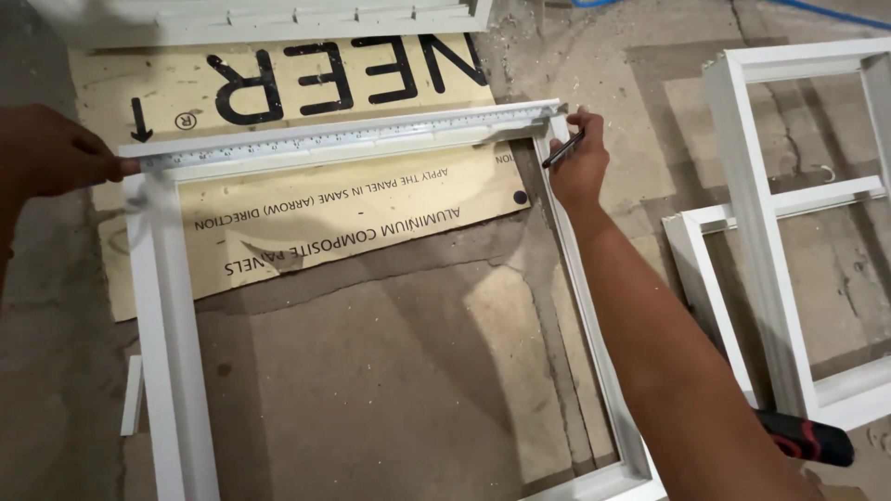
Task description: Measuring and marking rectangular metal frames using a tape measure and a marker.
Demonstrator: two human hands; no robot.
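A red-and-black tool handle (806, 438) lies on the concrete floor (390, 371) at its near right edge, beside 2 spare white frames (761, 232). The white frame (167, 353) rests flat on brown printed cardboard (306, 209). Along its far rail lies a metal ruler (343, 137): the left hand (46, 153) pins the left end against slipping, while the right hand (577, 165), fingers closed on a dark pen (562, 150), sits at the far right corner

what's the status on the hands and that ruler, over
Left hand pinning the ruler end on the white frame. Right hand holds a dark pen at the far corner. Nothing on the frame in the way.
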